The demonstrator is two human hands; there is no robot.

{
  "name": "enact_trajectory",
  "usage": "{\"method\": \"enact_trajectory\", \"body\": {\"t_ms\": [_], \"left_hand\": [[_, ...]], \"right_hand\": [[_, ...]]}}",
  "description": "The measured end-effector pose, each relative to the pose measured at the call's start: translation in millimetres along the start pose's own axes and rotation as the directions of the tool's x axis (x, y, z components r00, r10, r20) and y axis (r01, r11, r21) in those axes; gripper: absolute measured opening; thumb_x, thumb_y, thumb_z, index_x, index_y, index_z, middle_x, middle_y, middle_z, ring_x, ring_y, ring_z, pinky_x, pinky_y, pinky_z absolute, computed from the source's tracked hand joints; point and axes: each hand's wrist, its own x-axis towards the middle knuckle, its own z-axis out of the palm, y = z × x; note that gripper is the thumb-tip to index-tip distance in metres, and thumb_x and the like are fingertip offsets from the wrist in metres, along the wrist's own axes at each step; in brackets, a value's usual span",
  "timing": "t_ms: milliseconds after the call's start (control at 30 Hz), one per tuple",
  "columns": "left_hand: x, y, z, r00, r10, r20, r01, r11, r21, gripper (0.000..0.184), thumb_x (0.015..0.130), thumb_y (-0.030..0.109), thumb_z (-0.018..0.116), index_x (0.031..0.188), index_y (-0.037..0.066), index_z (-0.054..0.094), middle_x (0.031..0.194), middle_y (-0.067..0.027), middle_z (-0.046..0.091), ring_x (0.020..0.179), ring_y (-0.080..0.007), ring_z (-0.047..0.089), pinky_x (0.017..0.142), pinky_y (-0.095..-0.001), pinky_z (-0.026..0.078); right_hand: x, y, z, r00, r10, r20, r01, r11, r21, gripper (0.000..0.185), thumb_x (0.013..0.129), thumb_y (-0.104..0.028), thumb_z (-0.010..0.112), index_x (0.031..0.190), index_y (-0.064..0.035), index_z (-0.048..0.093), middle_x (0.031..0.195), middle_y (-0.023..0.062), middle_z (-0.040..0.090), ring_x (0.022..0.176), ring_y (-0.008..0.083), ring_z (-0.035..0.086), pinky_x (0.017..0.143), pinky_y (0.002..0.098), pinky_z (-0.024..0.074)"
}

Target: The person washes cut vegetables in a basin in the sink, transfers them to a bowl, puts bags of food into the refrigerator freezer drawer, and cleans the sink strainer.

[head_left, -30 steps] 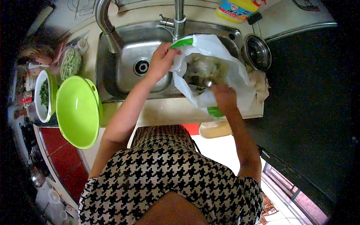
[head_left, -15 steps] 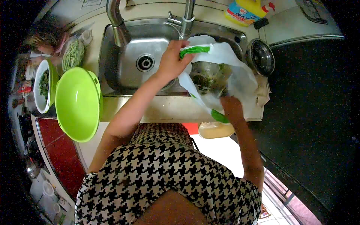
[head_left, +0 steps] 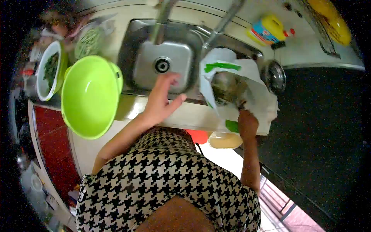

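Observation:
My left hand [head_left: 164, 98] is in the air over the front edge of the sink [head_left: 145, 75], its thumb and fingers apart and nothing in them. A white plastic bag [head_left: 253, 69] with green markings gapes over the right basin. Murky, dark green scraps [head_left: 222, 91] lie inside it, too blurred to name. At the bag's near right side, my right hand [head_left: 248, 123] has its fingers closed. A small dark bit shows at their tips, but I cannot make out what it is.
A green basin [head_left: 91, 98] stands left of the sink, beside a white colander [head_left: 40, 83] of leafy greens and a bag of green beans [head_left: 89, 42]. The faucet [head_left: 159, 29] hangs over the left bowl. At right are a metal bowl [head_left: 275, 77] and a yellow bottle [head_left: 272, 25].
My left hand has let go of the bag's green-marked rim and moved down and left. My right hand stays by the bag's near side. The view has shifted and tilted.

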Motion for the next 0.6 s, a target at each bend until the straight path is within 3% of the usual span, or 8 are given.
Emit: {"method": "enact_trajectory", "body": {"t_ms": [33, 167, 233, 333, 433, 500, 567, 600], "left_hand": [[-12, -1, -16, 0.999, -0.022, 0.042, 0.022, 1.0, 0.006, 0.048, 0.073, 0.012, 0.063, 0.115, 0.002, 0.042, 0.106, -0.0142, 0.044, 0.089, -0.0235, 0.05, 0.079, -0.0332, 0.041], [-51, 5, -74, 0.994, -0.065, 0.09, 0.066, 0.998, -0.001, 0.033, 0.075, 0.009, 0.061, 0.105, 0.002, 0.049, 0.103, -0.0131, 0.049, 0.088, -0.0217, 0.053, 0.077, -0.0317, 0.043], [-65, 12, -103, 1.0, 0.011, 0.017, -0.01, 0.999, -0.035, 0.028, 0.076, 0.009, 0.06, 0.102, 0.002, 0.052, 0.103, -0.0139, 0.051, 0.089, -0.0217, 0.054, 0.077, -0.0318, 0.044], [-68, 31, -148, 0.988, 0.106, -0.111, -0.092, 0.988, 0.12, 0.02, 0.075, 0.006, 0.058, 0.094, 0.002, 0.055, 0.098, -0.0153, 0.056, 0.088, -0.0253, 0.056, 0.078, -0.0335, 0.044], [-84, 39, -200, 0.941, 0.195, -0.276, -0.111, 0.95, 0.292, 0.018, 0.074, 0.005, 0.058, 0.091, 0.002, 0.055, 0.095, -0.0157, 0.057, 0.089, -0.0268, 0.055, 0.077, -0.0339, 0.044], [-95, 22, -239, 0.893, 0.072, -0.444, 0.053, 0.963, 0.263, 0.015, 0.074, 0.002, 0.057, 0.089, 0.001, 0.055, 0.095, -0.0155, 0.057, 0.089, -0.0247, 0.054, 0.076, -0.0326, 0.043], [-109, 15, -269, 0.865, 0.121, -0.487, 0.057, 0.94, 0.335, 0.015, 0.076, 0.003, 0.057, 0.091, 0.001, 0.056, 0.096, -0.0142, 0.056, 0.088, -0.0229, 0.054, 0.076, -0.0313, 0.043], [-119, 8, -282, 0.837, 0.09, -0.54, 0.099, 0.946, 0.31, 0.015, 0.076, 0.003, 0.057, 0.091, 0.001, 0.056, 0.097, -0.0138, 0.056, 0.087, -0.0226, 0.054, 0.076, -0.0309, 0.043]], "right_hand": [[-8, -7, 17, 0.983, -0.166, 0.073, 0.169, 0.985, -0.035, 0.005, 0.075, -0.011, 0.051, 0.071, -0.0114, 0.055, 0.068, 0.0053, 0.056, 0.058, 0.0194, 0.058, 0.047, 0.0336, 0.0461], [2, -17, -1, 0.992, 0.055, -0.118, -0.062, 0.996, -0.057, 0.004, 0.072, -0.011, 0.052, 0.068, -0.0128, 0.051, 0.06, 0.0034, 0.049, 0.053, 0.0197, 0.053, 0.045, 0.0326, 0.0432], [1, -17, 7, 0.983, -0.073, -0.169, 0.062, 0.996, -0.064, 0.007, 0.071, -0.011, 0.053, 0.066, -0.0125, 0.049, 0.061, 0.0043, 0.051, 0.054, 0.0202, 0.054, 0.046, 0.0324, 0.0432], [1, -15, 14, 0.989, -0.131, 0.072, 0.134, 0.99, -0.049, 0.003, 0.072, -0.011, 0.052, 0.069, -0.0113, 0.052, 0.061, 0.005, 0.052, 0.056, 0.0202, 0.055, 0.048, 0.0333, 0.0442], [-2, -16, -18, 0.955, 0.24, -0.175, -0.202, 0.956, 0.211, 0.013, 0.072, -0.007, 0.051, 0.082, -0.0108, 0.059, 0.07, 0.0087, 0.056, 0.061, 0.0267, 0.057, 0.054, 0.0379, 0.0464], [-21, -18, 7, 0.968, 0.0, 0.249, -0.008, 1.0, 0.03, 0.012, 0.073, -0.008, 0.051, 0.081, -0.0108, 0.058, 0.075, 0.0103, 0.058, 0.062, 0.0294, 0.057, 0.055, 0.0394, 0.0467], [-18, -22, -29, 0.988, 0.001, -0.154, 0.035, 0.973, 0.228, 0.012, 0.074, -0.01, 0.052, 0.084, -0.0081, 0.057, 0.066, 0.0121, 0.057, 0.059, 0.0287, 0.057, 0.058, 0.0401, 0.0477], [-16, -26, -48, 0.959, 0.255, -0.125, -0.17, 0.869, 0.465, 0.014, 0.075, -0.01, 0.053, 0.088, -0.0089, 0.058, 0.068, 0.0113, 0.058, 0.061, 0.027, 0.058, 0.06, 0.0398, 0.0482]]}}
